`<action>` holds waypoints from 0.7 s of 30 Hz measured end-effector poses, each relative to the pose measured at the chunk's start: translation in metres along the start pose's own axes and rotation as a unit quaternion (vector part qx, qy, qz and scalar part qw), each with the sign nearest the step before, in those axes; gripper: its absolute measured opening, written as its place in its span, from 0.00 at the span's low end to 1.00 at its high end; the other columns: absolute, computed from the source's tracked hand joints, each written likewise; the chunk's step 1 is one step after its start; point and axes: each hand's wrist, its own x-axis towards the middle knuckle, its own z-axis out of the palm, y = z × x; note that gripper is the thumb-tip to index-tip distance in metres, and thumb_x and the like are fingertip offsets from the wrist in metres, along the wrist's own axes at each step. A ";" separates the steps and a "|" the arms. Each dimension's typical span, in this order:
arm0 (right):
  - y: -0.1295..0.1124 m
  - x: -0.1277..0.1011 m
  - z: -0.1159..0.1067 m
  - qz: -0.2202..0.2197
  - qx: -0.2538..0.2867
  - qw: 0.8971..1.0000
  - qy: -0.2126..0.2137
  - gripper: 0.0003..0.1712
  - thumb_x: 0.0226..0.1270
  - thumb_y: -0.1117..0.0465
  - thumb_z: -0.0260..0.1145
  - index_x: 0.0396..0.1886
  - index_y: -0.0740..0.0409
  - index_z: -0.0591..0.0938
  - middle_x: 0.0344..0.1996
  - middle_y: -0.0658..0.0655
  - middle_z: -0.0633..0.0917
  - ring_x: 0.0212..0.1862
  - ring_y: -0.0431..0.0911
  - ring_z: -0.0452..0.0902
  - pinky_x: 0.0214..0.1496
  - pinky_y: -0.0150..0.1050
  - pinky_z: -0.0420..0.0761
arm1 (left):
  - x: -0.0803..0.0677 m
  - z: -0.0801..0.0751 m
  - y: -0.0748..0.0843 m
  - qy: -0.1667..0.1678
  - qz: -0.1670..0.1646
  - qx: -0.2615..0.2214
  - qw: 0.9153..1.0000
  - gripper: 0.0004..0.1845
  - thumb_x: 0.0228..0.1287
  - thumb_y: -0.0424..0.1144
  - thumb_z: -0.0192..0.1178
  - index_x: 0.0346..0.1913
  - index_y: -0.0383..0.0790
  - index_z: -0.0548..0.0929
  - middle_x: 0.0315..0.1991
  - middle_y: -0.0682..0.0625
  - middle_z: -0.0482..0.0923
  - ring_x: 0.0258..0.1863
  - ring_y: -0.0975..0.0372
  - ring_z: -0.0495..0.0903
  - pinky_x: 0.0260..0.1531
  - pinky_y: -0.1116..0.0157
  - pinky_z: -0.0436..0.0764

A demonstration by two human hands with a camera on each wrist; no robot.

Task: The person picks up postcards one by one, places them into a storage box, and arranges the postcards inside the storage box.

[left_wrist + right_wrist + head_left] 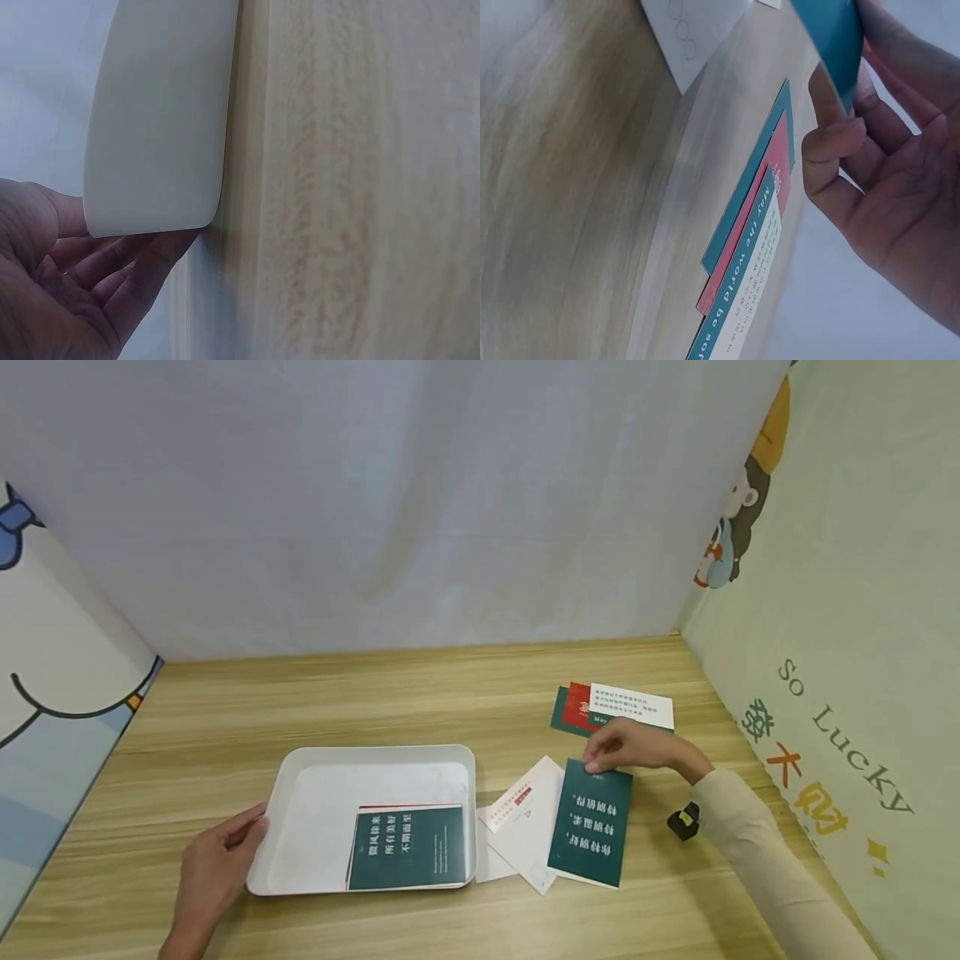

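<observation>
Pinching green card (590,827) at one edge, right hand (636,745) clamped on it, likely because thin sheets lift easiest there | left hand (219,862) clamped on tray (311,827), probably to steady it | green card over white cards (528,831) on bench (225,710), right of tray

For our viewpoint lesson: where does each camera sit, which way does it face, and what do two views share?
Head: on the head, facing forward and down over the table; left hand, right hand, right sleeve show.
Left wrist: worn there, facing the white tray from outside; left hand shows.
Right wrist: worn there, facing overlapping cards; right hand shows.
Shared: head and right wrist both show the pinched green card.
</observation>
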 end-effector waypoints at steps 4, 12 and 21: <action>0.004 -0.003 -0.003 -0.001 0.009 1.000 0.014 0.05 0.72 0.64 0.71 0.39 0.61 0.90 0.32 0.52 0.88 0.34 0.39 0.77 0.41 0.32 0.78 | 0.000 0.000 0.000 0.000 0.002 0.001 1.000 0.17 0.75 0.34 0.62 0.61 0.30 0.85 0.52 0.31 0.86 0.33 0.81 0.74 0.26 0.81 0.74; 0.002 -0.007 -0.008 -0.021 0.028 0.998 0.053 0.04 0.72 0.67 0.70 0.39 0.63 0.89 0.30 0.51 0.87 0.33 0.38 0.77 0.40 0.32 0.78 | 0.000 0.000 0.000 -0.001 0.001 -0.004 1.000 0.17 0.75 0.34 0.63 0.62 0.31 0.85 0.52 0.32 0.86 0.32 0.85 0.72 0.27 0.83 0.73; -0.010 -0.002 -0.009 -0.024 0.051 0.994 0.097 0.05 0.73 0.68 0.69 0.42 0.68 0.88 0.33 0.51 0.88 0.35 0.39 0.79 0.42 0.33 0.82 | 0.000 0.001 0.000 0.003 0.004 -0.007 1.000 0.17 0.75 0.34 0.63 0.61 0.31 0.85 0.52 0.31 0.86 0.31 0.86 0.71 0.27 0.83 0.72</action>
